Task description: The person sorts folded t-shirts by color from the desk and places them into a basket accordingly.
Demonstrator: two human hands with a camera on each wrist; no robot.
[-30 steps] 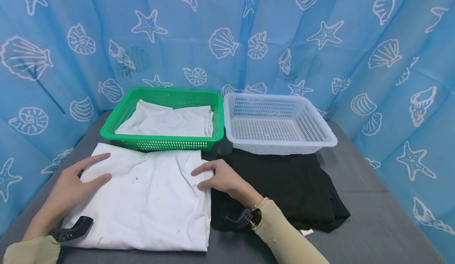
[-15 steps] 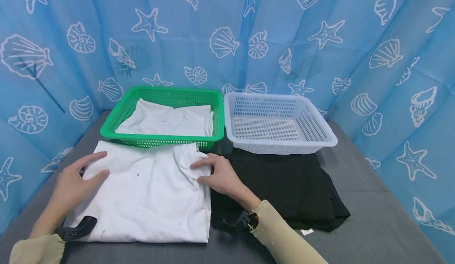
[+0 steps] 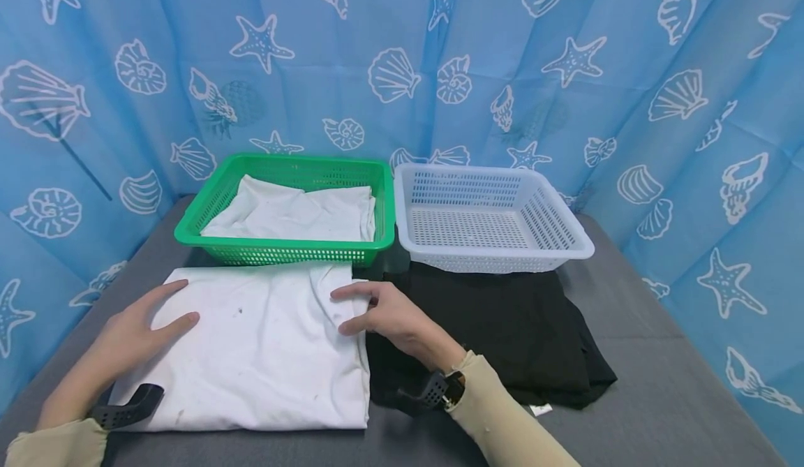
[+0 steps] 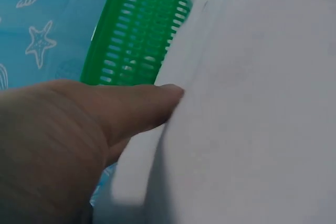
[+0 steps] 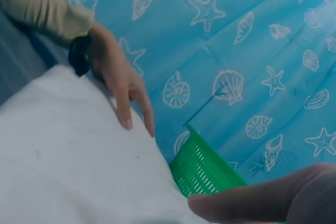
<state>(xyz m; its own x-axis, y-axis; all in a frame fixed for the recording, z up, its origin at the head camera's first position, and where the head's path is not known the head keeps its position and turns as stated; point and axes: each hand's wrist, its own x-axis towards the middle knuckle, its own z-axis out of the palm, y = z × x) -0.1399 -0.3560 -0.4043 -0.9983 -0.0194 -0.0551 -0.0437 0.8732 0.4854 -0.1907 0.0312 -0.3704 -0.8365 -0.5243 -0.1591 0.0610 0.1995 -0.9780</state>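
A folded white garment [image 3: 257,355] with a few small dark spots lies in front of the green basket, its cloth wrinkled near the right far corner. At its left edge my left hand [image 3: 135,331] holds the side, thumb on top; in the left wrist view, the thumb [image 4: 152,103] presses along the fold and the other fingers are mostly hidden behind the cloth. Opposite, my right hand [image 3: 392,317] pinches the right edge close to the far corner. The right wrist view shows the white cloth [image 5: 79,150] spanning between both hands.
The green basket [image 3: 283,243] holds another folded white cloth [image 3: 295,212]. Beside it stands a pale blue-white basket [image 3: 496,252]. A folded black garment [image 3: 496,334] with a white tag [image 3: 540,409] lies under my right forearm on the grey surface [image 3: 666,383]. A shell-patterned blue curtain [image 3: 402,48] hangs behind.
The white garment's near edge has shifted away from me. Its far edge rose against the green basket half a second ago and is now lower. Both hands stay at its sides.
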